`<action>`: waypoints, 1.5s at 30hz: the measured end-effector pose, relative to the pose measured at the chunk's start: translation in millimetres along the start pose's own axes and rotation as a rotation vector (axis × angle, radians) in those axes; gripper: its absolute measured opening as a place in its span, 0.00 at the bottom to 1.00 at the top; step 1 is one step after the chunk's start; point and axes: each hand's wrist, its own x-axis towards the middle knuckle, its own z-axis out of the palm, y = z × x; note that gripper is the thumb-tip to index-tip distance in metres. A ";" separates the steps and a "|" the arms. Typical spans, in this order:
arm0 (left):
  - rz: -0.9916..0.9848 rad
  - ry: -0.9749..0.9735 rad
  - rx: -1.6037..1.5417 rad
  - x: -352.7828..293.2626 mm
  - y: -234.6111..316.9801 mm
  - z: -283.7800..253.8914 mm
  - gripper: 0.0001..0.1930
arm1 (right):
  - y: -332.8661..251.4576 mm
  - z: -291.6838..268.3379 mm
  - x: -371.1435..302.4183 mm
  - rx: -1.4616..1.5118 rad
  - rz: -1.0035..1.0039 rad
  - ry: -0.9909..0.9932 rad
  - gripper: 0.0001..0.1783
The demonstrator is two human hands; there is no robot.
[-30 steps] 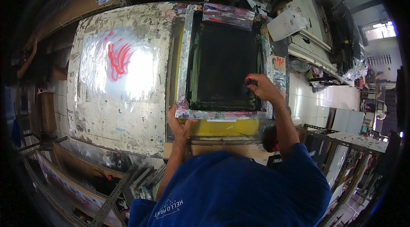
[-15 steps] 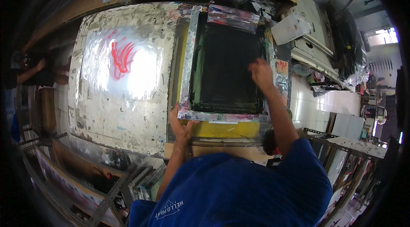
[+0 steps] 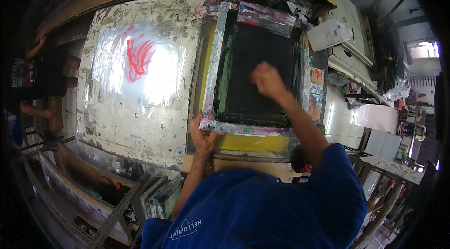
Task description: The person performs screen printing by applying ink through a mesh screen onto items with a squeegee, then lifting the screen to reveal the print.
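In front of me lies a screen printing frame (image 3: 214, 68) with paint-stained edges around a dark mesh (image 3: 246, 92). My left hand (image 3: 202, 140) grips its near left corner, the thumb and fingers spread around the edge. Over the middle of the mesh my right hand (image 3: 271, 81) is closed, slightly blurred by motion. Something small and reddish shows at its fingertips, too hidden to name. Left of the frame, a shiny clear film (image 3: 112, 61) bearing red curved strokes (image 3: 139, 59) lies on the paint-worn table (image 3: 126, 127).
A yellow board (image 3: 248, 143) shows beneath the frame. A translucent plastic container (image 3: 326, 33) sits tilted beyond the frame's right side. Metal shelving (image 3: 101, 228) stands at the lower left. Another person (image 3: 44, 75) in dark clothes is at the far left.
My right hand has moved left across the mesh, from its right side to the middle. My left hand keeps its hold on the corner. The whole view has shifted slightly.
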 end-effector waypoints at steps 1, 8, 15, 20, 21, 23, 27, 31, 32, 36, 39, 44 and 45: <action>0.009 -0.009 0.015 3.1 4.4 0.8 0.48 | 25.7 -4.7 23.4 -0.021 0.091 0.096 0.09; -0.019 0.019 -0.007 1.1 2.8 1.8 0.49 | -4.8 -12.7 4.4 0.179 0.075 -0.058 0.07; 0.010 -0.011 0.041 2.8 3.9 0.2 0.48 | 2.1 -57.2 -72.6 0.135 0.098 -0.158 0.09; -0.033 -0.017 -0.003 -1.2 -1.0 4.0 0.48 | -51.6 -17.5 -46.0 0.322 -0.019 -0.233 0.12; -0.019 -0.014 0.007 0.0 -2.1 4.5 0.48 | -71.5 -2.1 -36.4 0.313 -0.050 -0.241 0.13; 0.008 -0.009 0.034 2.4 -4.8 3.1 0.49 | -97.1 0.8 -17.1 0.329 -0.050 -0.351 0.14; -0.016 -0.015 0.060 3.4 2.3 -1.2 0.48 | -51.5 -14.1 -61.7 0.208 0.021 -0.435 0.14; -0.046 -0.011 0.043 0.7 2.5 -1.7 0.48 | -5.3 -59.4 -75.6 0.137 0.137 -0.260 0.10; -0.047 -0.007 0.020 0.6 1.1 -0.1 0.48 | 5.3 -55.8 -64.0 0.028 0.123 -0.141 0.08; -0.022 -0.045 0.035 3.9 4.8 -0.9 0.46 | 82.9 -46.4 6.7 -0.118 0.254 0.217 0.10; -0.009 -0.031 0.018 5.9 5.5 2.1 0.46 | 94.1 -44.6 20.0 -0.113 0.268 0.232 0.11; -0.008 -0.014 -0.023 2.4 1.1 2.6 0.44 | 4.6 -42.4 -55.6 0.131 0.111 -0.052 0.08; -0.011 -0.021 -0.029 2.7 2.9 2.0 0.43 | -16.2 -50.5 -78.4 0.137 0.089 -0.015 0.09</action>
